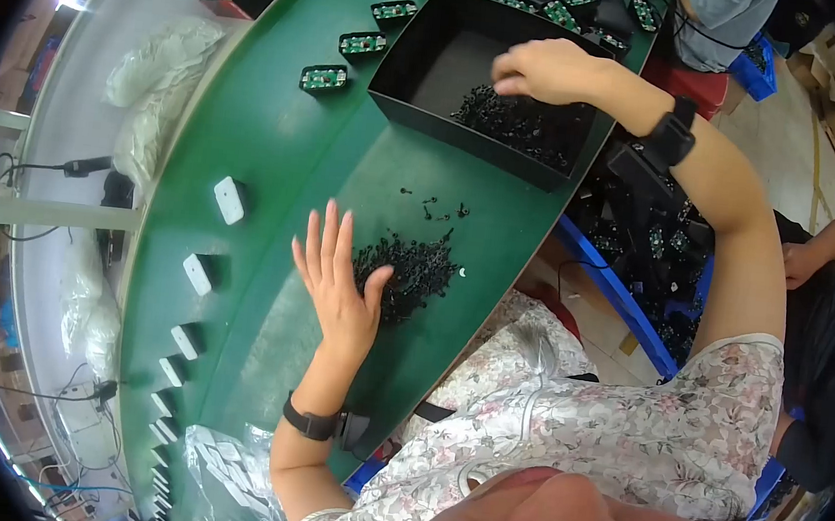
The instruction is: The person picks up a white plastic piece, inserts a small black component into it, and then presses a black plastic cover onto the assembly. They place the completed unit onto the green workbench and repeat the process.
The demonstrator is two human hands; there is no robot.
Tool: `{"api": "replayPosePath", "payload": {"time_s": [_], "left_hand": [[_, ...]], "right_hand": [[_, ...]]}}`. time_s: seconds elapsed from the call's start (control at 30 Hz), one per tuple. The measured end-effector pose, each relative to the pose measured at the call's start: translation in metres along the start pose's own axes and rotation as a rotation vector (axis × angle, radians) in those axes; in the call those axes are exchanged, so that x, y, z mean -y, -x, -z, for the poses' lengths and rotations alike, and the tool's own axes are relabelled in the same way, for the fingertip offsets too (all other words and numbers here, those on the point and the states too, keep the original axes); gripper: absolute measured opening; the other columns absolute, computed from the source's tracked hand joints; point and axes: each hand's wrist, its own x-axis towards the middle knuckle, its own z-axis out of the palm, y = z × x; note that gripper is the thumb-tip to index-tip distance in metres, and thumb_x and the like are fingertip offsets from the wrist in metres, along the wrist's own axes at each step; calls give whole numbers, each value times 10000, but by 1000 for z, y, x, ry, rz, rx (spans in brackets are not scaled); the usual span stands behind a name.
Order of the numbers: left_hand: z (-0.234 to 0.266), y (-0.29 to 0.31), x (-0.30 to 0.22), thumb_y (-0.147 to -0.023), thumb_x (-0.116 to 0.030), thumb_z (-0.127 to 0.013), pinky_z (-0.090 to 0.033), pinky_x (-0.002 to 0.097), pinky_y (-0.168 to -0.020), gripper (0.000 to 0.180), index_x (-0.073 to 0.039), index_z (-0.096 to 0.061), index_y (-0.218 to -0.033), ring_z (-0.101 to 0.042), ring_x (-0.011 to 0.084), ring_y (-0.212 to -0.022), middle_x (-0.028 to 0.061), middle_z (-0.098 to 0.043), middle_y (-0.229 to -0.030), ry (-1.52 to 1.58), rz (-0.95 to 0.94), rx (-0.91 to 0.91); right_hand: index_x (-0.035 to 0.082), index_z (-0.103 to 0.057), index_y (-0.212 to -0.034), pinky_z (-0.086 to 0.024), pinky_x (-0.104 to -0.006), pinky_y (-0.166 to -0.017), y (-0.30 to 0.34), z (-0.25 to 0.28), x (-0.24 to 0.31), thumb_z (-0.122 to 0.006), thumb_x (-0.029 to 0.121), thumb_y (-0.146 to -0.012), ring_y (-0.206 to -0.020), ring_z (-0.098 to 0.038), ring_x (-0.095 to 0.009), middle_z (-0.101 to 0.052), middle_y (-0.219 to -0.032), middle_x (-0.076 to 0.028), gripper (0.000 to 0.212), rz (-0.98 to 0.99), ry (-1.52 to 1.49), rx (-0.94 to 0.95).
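My left hand [338,298] has its fingers stretched and spread, palm down, at the left side of a pile of small black parts [416,275] on the green table. Its thumb overlaps the pile's edge. My right hand [551,70] is above an open black box [479,146], fingers curled down and together; whatever they hold, if anything, is hidden. Below that hand, a heap of similar small black parts [516,124] lies in the box's near right part. A few loose black pieces [430,206] lie between the pile and the box.
Black cases with green circuit boards [363,44] stand left of the box, and more lie behind it. White-topped black units [229,200] line the table's [279,137] left side. A clear plastic bag [231,474] lies near. Blue crates [626,291] and another person's hand [804,263] are at right.
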Motion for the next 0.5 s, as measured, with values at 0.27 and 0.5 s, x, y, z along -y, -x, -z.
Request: {"api": "replayPosePath", "payload": {"time_s": [0.27, 0.5], "left_hand": [[-50, -113, -62, -740, -354, -692, -263, 498, -1076, 623, -66, -498, -1257, -456, 258, -1221, 89, -540, -1232, 125, -398, -28], [-75, -125, -62, -751, -345, -672, -296, 483, -1062, 307, -101, -633, -932, -554, 220, -982, 38, -579, -895, 68, -413, -105]], "right_hand": [[99, -657, -919, -480, -427, -810, -14, -17, 22, -590, 371, -858, -993, -570, -326, -596, -1025, -127, 287, 204, -135, 248], [38, -496, -1218, -464, -452, -879, 11, -25, -6, -517, 524, -871, -1042, -530, -382, -517, -1150, -220, 597, -242, 238, 78]]}}
